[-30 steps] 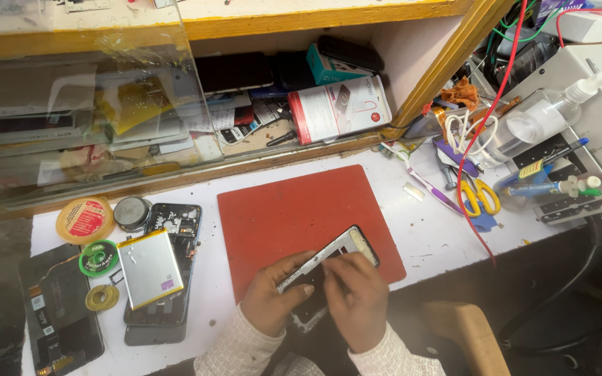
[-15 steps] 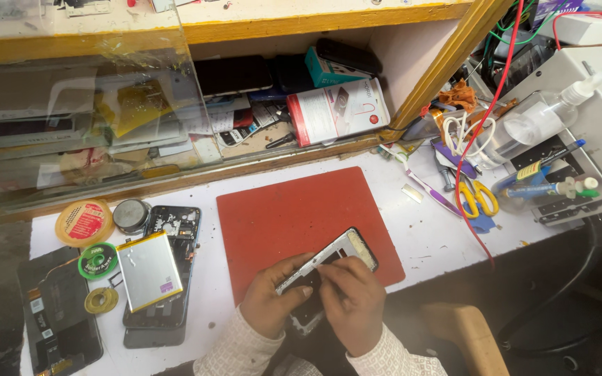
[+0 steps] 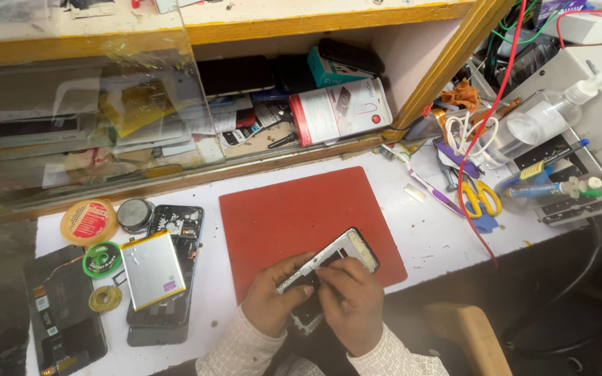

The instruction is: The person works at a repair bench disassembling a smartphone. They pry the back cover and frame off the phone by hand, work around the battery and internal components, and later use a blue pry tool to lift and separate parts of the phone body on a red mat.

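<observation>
Most of the flat red rubber mat [image 3: 294,209] lies bare ahead of the hands. To its left, a silver rectangular battery [image 3: 152,269] on an opened dark phone [image 3: 168,278] crowds the white desk [image 3: 426,237]; yellow-handled scissors [image 3: 481,198] and tools block the right.

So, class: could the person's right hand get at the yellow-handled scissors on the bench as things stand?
Probably yes. The scissors lie uncovered on the white bench to its right, though the right hand is busy on the phone frame, and a red wire passes close beside them.

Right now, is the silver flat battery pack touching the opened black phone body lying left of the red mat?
Touching. The head view shows the silver battery pack lying tilted on top of the opened black phone body, overlapping it with no gap, left of the red mat.
</observation>
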